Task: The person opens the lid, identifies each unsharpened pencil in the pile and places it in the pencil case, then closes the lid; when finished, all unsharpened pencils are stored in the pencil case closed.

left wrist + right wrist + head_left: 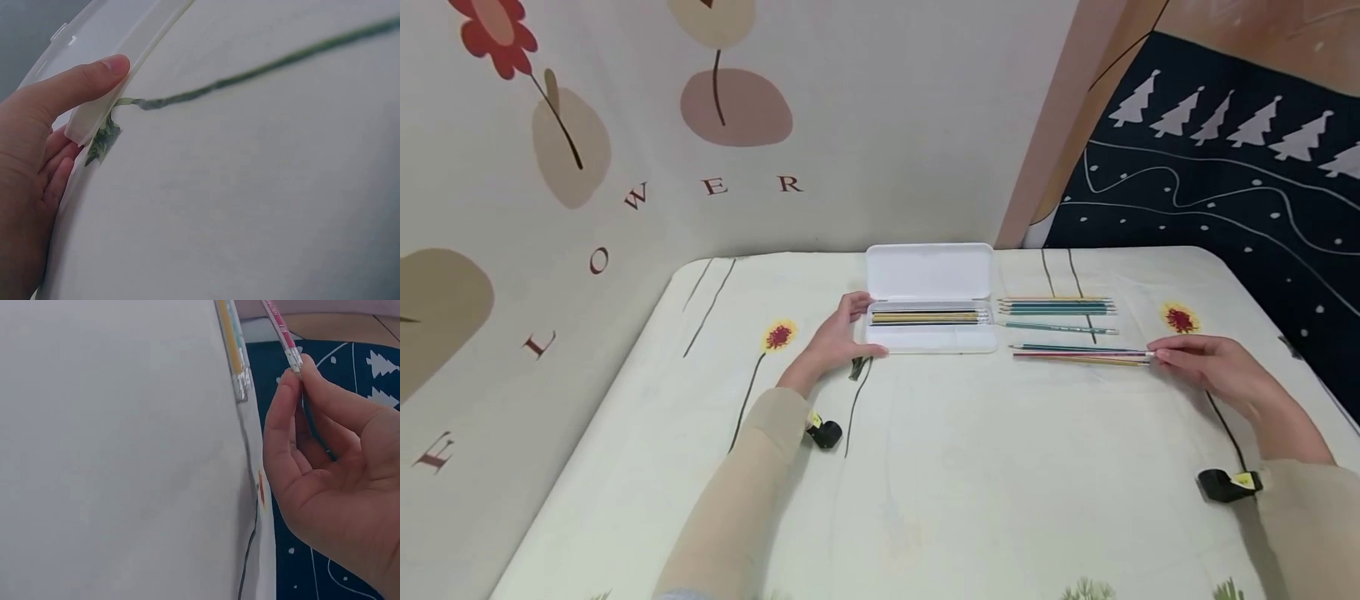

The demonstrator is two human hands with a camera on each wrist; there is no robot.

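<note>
A white pencil case [936,340] lies with its lid [928,271] raised at the back, and several pencils [928,317] are inside its tray. My left hand [835,340] grips the case's left front corner, thumb along the front edge and fingers round the side. Between thumb and forefinger, my right hand [1213,367] pinches a pink pencil [282,331] at its eraser end, tip toward the case. In the right wrist view, that pencil is raised above the cloth. A yellow pencil [231,347] and a teal pencil [1067,347] lie close beside it.
Several more pencils [1056,308] lie in a row right of the case, one teal pencil [1063,328] slightly apart. A flower-printed cloth [955,475] covers the table. Black wrist devices [825,434] hang by both sleeves. A patterned curtain [887,125] stands behind.
</note>
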